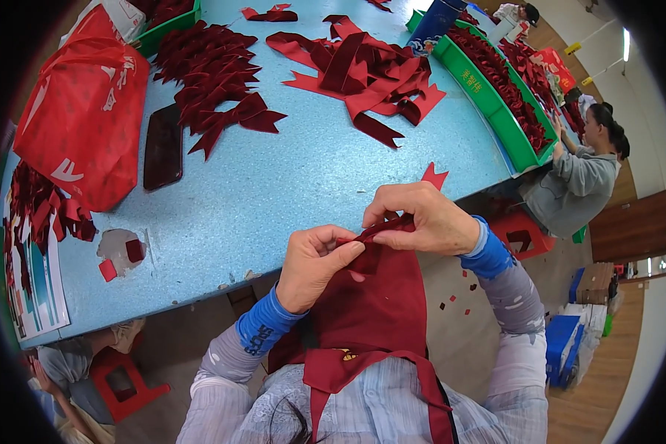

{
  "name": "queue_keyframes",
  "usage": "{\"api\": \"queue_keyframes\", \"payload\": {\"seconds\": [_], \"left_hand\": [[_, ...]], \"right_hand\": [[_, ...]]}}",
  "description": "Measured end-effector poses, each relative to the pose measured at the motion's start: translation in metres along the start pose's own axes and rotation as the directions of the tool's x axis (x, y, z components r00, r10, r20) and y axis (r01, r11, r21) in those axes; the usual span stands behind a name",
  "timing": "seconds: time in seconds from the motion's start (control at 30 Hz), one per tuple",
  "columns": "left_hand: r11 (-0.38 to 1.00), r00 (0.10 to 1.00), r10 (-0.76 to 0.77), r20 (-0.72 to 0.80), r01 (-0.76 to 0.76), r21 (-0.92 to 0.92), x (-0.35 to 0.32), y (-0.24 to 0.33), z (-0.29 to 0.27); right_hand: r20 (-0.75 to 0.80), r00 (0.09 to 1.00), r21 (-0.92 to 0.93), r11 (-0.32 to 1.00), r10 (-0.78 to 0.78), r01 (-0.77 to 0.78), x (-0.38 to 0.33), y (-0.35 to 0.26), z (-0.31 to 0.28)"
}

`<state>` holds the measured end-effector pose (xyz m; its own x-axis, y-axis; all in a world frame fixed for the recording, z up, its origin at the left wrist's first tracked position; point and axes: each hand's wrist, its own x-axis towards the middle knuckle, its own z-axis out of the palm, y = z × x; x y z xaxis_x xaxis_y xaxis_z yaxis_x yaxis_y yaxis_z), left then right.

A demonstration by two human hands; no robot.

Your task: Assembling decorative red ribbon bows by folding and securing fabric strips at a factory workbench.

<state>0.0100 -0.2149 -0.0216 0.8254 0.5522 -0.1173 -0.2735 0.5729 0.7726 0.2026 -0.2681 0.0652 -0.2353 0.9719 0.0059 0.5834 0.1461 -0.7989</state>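
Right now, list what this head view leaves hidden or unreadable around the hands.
- Ribbon piece: mostly covered by left hand and right hand; its fold is hidden.
- Green tray: far end cut off at the picture's rim.
- Scraps on the floor: too small to identify.

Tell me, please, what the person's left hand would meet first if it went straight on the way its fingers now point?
Most likely the right hand: the left hand points rightward along the dark red ribbon strip both hands pinch, and their fingertips nearly touch already.

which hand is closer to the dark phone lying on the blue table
Left. The left hand sits just off the table edge, below-right of the phone; the right hand is farther right.
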Motion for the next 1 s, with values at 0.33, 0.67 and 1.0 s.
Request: {"api": "queue_keyframes", "payload": {"seconds": [0.33,0.67,1.0], "left_hand": [[0.999,1.000,-0.023,0.012,0.022,0.033,-0.002,-0.005,-0.004],[0.993,1.000,0.029,0.000,-0.029,0.112,0.000,-0.004,0.003],[0.970,0.995,0.103,-0.001,-0.100,0.222,-0.001,-0.004,0.000]], "right_hand": [[0.001,1.000,0.015,1.000,-0.001,0.001,-0.006,0.018,0.002],[0.078,0.994,0.081,0.994,0.070,-0.076,-0.011,0.021,0.001],[0.033,0.999,0.171,0.985,-0.003,-0.003,-0.011,0.021,0.003]]}}
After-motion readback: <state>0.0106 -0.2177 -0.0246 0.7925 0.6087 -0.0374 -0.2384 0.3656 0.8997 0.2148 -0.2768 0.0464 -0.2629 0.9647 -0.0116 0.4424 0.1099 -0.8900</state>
